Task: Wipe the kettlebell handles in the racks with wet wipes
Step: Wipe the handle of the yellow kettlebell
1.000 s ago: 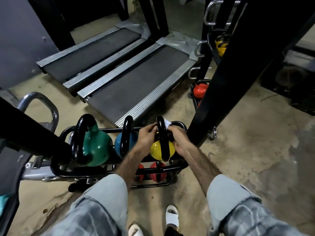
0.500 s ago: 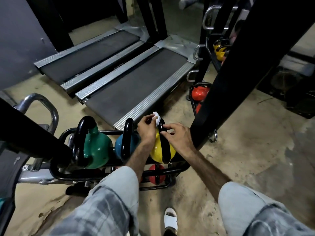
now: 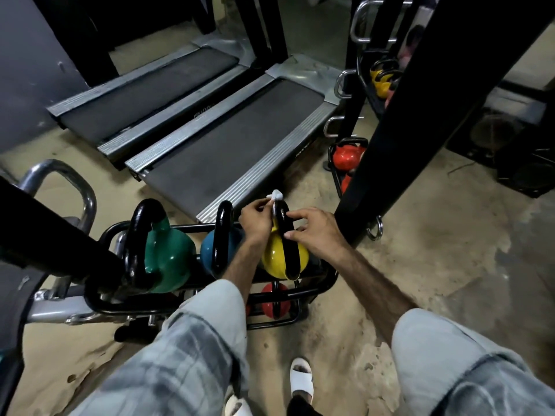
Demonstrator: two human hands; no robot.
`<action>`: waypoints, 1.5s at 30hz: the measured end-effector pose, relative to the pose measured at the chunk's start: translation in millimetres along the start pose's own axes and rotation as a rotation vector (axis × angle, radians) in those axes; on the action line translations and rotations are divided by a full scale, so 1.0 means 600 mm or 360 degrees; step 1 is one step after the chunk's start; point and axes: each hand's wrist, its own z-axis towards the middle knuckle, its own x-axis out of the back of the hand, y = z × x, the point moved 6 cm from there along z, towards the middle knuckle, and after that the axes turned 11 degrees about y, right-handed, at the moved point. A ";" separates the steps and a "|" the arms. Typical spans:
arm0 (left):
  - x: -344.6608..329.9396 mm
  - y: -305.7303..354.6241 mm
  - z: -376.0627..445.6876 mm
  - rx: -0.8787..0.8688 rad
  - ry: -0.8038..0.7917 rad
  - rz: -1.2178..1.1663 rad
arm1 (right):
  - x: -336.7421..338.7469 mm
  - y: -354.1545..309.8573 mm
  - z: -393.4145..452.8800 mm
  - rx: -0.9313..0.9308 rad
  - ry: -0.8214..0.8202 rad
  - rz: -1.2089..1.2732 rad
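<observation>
On the stained concrete floor (image 3: 420,265), beside two grey treadmills (image 3: 228,145), a black tubular rack (image 3: 324,280) holds the yellow kettlebell (image 3: 274,259); the left hand (image 3: 255,223) pinches a white wet wipe (image 3: 275,196) at its black handle (image 3: 286,235), the right hand (image 3: 315,232) steadying it with loosely spread fingers.

yellow kettlebell (image 3: 274,256) glossy | rack (image 3: 315,291) black metal | floor (image 3: 450,250) rough concrete

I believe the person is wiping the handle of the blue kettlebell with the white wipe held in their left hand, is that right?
Not quite: the head view shows the white wipe at the top of the yellow kettlebell handle, not the blue kettlebell. The rest holds: the left hand pinches the wipe, while the right hand rests its fingers on the same handle.
</observation>
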 end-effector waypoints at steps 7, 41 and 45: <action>0.027 -0.062 -0.084 0.0123 -0.0078 -0.0195 | 0.003 -0.005 -0.009 -0.0024 0.0059 0.0036; 0.079 0.008 -0.143 -0.0762 -0.0081 0.0152 | -0.021 0.047 -0.121 -0.0130 0.0545 0.0366; 0.076 0.012 -0.154 -0.0847 -0.0021 0.0165 | -0.022 0.058 -0.139 -0.0189 0.0490 0.0374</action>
